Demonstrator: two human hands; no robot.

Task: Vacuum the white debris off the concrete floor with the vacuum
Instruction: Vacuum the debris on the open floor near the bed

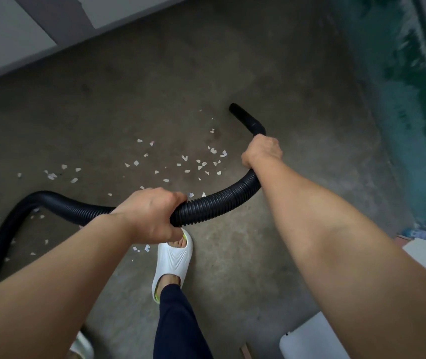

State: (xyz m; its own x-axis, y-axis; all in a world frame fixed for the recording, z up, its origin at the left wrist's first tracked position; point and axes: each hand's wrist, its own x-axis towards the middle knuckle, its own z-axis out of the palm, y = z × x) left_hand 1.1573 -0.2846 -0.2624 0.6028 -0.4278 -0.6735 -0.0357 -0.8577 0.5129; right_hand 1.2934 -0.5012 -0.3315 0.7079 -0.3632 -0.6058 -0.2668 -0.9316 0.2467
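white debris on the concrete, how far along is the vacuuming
Looks early. Done: only the grey concrete floor at the right looks bare. In hand: left hand and right hand grip the black ribbed vacuum hose, its nozzle near the scraps. Left: white debris pieces scattered across middle and left.

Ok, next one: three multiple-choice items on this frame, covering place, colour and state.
1. Where does the nozzle tip lie relative to the white debris? A to its left; B to its right; C in its middle.
2. The hose is: A white; B green; C black.
3. Which hands grip the hose? A both; B right only; C neither.
B: the scraps all lie left of the tip. C: it shows black along its length. A: the left hand and right hand both wrap it.
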